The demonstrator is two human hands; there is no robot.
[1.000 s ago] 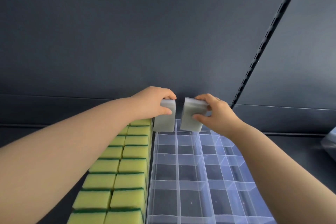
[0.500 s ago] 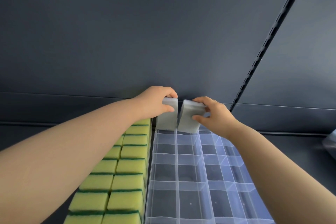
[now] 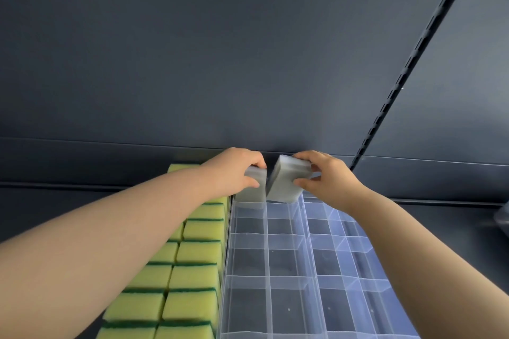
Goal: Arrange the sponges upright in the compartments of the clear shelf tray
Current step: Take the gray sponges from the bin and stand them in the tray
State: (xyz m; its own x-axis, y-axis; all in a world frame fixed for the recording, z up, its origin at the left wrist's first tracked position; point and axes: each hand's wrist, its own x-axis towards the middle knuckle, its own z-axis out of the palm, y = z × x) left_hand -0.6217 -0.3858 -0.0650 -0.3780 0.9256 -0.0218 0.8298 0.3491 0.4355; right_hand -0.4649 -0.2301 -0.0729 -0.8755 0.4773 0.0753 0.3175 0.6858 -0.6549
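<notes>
Sponges being seated at the far edge of the clear tray (image 3: 266, 256), read from left to right. Yellow sponges (image 3: 198, 253) with green scouring backs stand upright in two rows on the dark shelf (image 3: 440, 217), just beside the tray's left wall. The left hand (image 3: 234, 170) grips the left grey sponge (image 3: 252, 188) from above, fingers curled over its top edge. This sponge's lower end sits at the tray's far-left corner compartment, and it is close to upright. The right grey sponge (image 3: 286, 179), pinched between thumb and fingers of the right hand (image 3: 327, 176), leans leftward over the adjoining far compartment, its top edge nearly touching its neighbour. A second earlier both grey sponges were held apart and higher above the far edge. They have since been lowered and brought together, which suggests the first pair is about to be seated, the right one probably needing to be straightened. The remaining compartments in view show no sponges, so the task appears barely begun. Further right, a slotted upright (image 3: 399, 85) crosses the dark back panel (image 3: 248, 63). No brand, label or writing can be read on any surface.
</notes>
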